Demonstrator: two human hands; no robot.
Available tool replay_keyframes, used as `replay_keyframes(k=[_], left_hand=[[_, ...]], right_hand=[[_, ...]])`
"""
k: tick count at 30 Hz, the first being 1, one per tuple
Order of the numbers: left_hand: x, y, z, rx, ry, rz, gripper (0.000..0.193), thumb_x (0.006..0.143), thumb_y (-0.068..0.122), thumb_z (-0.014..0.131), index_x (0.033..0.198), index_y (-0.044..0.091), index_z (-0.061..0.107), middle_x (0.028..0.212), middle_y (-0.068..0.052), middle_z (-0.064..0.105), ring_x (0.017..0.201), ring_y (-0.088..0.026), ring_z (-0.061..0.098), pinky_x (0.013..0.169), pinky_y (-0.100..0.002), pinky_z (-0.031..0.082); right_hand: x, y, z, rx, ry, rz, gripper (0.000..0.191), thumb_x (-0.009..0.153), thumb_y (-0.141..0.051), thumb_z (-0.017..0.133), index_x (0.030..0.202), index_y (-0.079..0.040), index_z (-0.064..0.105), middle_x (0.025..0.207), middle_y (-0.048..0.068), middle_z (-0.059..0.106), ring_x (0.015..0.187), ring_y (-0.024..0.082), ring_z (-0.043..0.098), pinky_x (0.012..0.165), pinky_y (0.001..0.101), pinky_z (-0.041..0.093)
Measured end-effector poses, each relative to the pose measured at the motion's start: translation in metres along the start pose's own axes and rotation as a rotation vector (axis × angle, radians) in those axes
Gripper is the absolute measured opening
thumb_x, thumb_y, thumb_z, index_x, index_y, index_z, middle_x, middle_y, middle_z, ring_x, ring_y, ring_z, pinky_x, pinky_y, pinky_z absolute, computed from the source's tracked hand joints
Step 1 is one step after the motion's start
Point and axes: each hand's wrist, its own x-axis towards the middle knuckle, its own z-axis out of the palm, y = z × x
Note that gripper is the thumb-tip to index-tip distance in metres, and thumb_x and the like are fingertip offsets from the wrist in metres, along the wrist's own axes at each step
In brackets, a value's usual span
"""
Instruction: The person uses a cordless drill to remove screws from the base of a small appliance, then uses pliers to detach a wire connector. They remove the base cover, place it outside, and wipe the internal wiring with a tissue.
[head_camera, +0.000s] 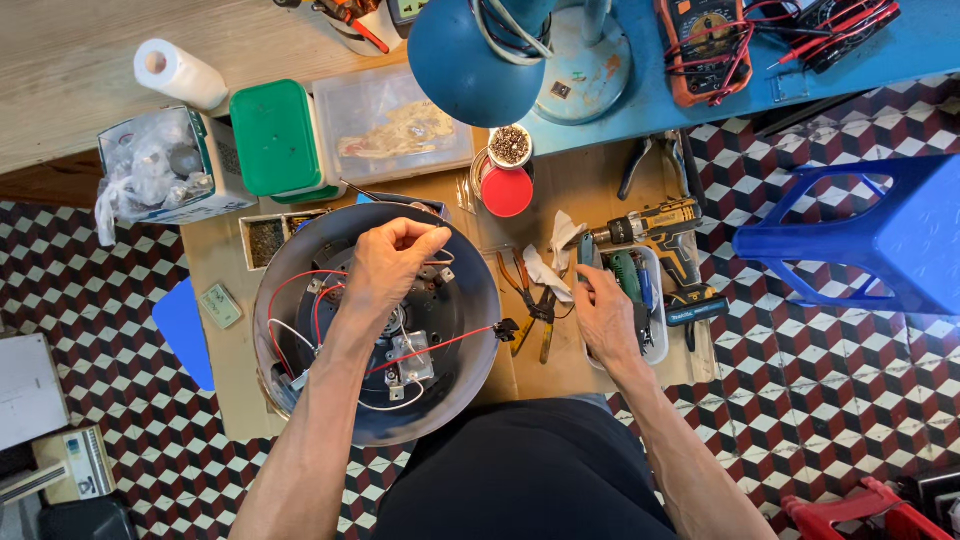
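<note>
A person sits over a piece of brown cardboard (222, 390) spread on the tiled floor. On the middle of the cardboard stands a big round metal pot shell (470, 330), open side up, with red and white wires (300, 280) and small metal parts inside.

The left hand (388, 268) is inside the shell near its far rim. Its fingers (425, 240) are pinched shut on a thin bent wire clip (440, 262), and the clip pokes out just past the fingertips.

The right hand (606, 318) is over a small white tray of tools (655, 345) near the right edge of the cardboard. Its fingers are closed around a small tool with a blue-green handle (585, 247) that sticks up above the thumb.

Between the shell and the tray lie pliers with orange handles (520, 285) and a crumpled white rag (548, 265). A yellow and black drill (668, 240) lies just behind the tray.

Along the far edge of the cardboard are a round red lid (507, 192), a little cup of screws (509, 146), a clear flat box (390, 125), a green box (275, 138) and a white box stuffed with plastic bags (160, 170). A white paper roll (180, 74) lies behind them. A small pale green pack (220, 305) lies near the left edge, next to a blue flat piece (185, 335).
</note>
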Motion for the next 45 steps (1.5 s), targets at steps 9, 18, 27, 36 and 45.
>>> replay_keyframes(k=[9, 18, 27, 36, 45], left_hand=[[-0.006, 0.006, 0.006, 0.003, 0.112, -0.003, 0.027, 0.091, 0.026, 0.077, 0.1, 0.001, 0.078, 0.086, -0.003, 0.076, 0.076, -0.006, 0.065, 0.068, -0.023, 0.052], [-0.028, 0.021, 0.018, 0.538, 0.287, 0.352, 0.019, 0.09, 0.024, 0.078, 0.097, 0.007, 0.078, 0.086, -0.013, 0.072, 0.073, -0.022, 0.072, 0.067, -0.035, 0.054], [-0.056, 0.031, 0.026, 0.802, 0.159, 0.623, 0.014, 0.094, 0.018, 0.071, 0.105, 0.01, 0.075, 0.082, -0.012, 0.072, 0.075, -0.032, 0.069, 0.065, -0.043, 0.054], [-0.082, 0.025, 0.02, 0.497, 0.054, 0.296, 0.025, 0.089, 0.019, 0.072, 0.111, 0.009, 0.076, 0.089, -0.007, 0.077, 0.071, -0.012, 0.076, 0.062, -0.028, 0.056], [-0.081, -0.002, 0.05, -0.247, 0.262, -0.255, 0.033, 0.092, 0.014, 0.069, 0.122, 0.002, 0.074, 0.096, -0.011, 0.075, 0.083, -0.013, 0.072, 0.08, -0.026, 0.059]], right_hand=[[-0.043, 0.025, 0.019, -0.168, -0.415, 0.123, 0.029, 0.095, -0.023, 0.059, 0.114, -0.006, 0.071, 0.104, 0.018, 0.075, 0.094, 0.034, 0.072, 0.085, 0.0418, 0.055], [-0.064, 0.033, 0.016, -0.21, -0.582, 0.228, 0.033, 0.094, -0.028, 0.058, 0.117, -0.007, 0.07, 0.107, 0.019, 0.073, 0.098, 0.034, 0.07, 0.088, 0.0428, 0.054], [-0.052, 0.053, -0.046, -0.093, -0.278, 0.316, 0.032, 0.093, -0.027, 0.062, 0.115, -0.007, 0.072, 0.096, 0.015, 0.077, 0.084, 0.027, 0.075, 0.077, 0.0355, 0.056], [0.022, 0.088, -0.113, -0.274, 0.222, 0.291, 0.03, 0.095, -0.022, 0.063, 0.118, -0.005, 0.072, 0.103, 0.017, 0.077, 0.095, 0.031, 0.073, 0.085, 0.0392, 0.054], [0.135, 0.057, -0.119, -0.271, 0.178, 0.197, 0.029, 0.092, -0.025, 0.065, 0.113, -0.007, 0.075, 0.113, 0.017, 0.073, 0.107, 0.034, 0.069, 0.093, 0.0454, 0.052]])
